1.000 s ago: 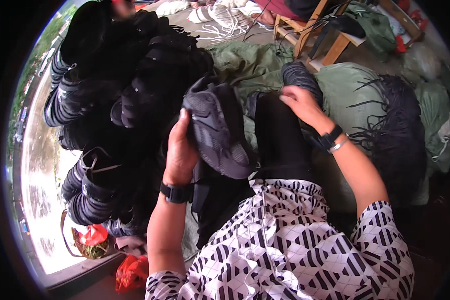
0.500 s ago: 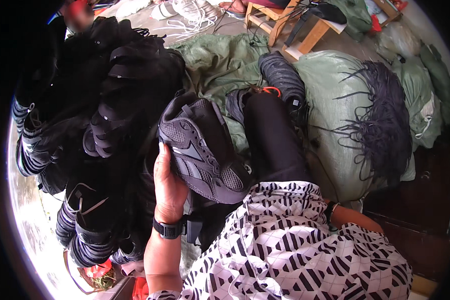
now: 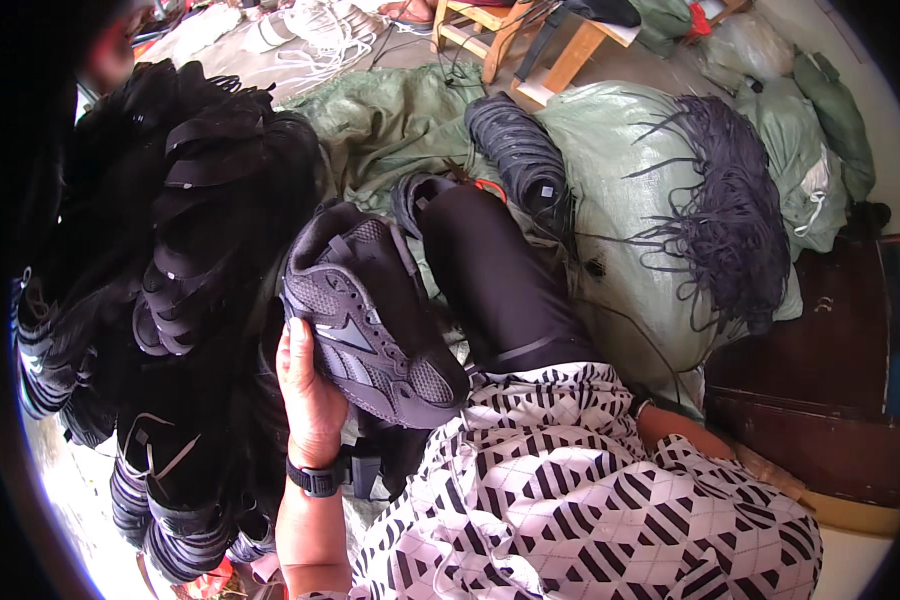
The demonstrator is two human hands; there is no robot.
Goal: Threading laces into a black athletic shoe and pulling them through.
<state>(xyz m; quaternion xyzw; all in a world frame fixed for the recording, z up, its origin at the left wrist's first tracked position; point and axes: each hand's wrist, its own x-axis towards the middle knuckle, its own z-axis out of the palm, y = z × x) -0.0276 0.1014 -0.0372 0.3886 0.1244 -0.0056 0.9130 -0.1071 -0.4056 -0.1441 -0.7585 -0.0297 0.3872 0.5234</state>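
Observation:
My left hand point(image 3: 308, 385) grips a dark grey sneaker point(image 3: 370, 315) from beneath, holding it tilted over my lap with its toe toward my body. A black watch point(image 3: 315, 478) sits on that wrist. My leg in black trousers point(image 3: 495, 285) stretches out just right of the shoe. Only my right forearm point(image 3: 682, 432) shows, low beside my patterned black and white shirt point(image 3: 570, 500); the right hand itself is hidden behind the shirt.
A big heap of black shoe uppers and straps point(image 3: 185, 260) fills the left. Green sacks point(image 3: 620, 200) lie ahead, one topped with a bundle of dark laces point(image 3: 730, 210) and a coil of black cord point(image 3: 515, 150). A wooden stool point(image 3: 515, 40) stands farther back.
My right hand, which reached out to the sack ahead a second ago, has drawn back out of sight. The left hand has kept the sneaker and turned it lower toward my lap.

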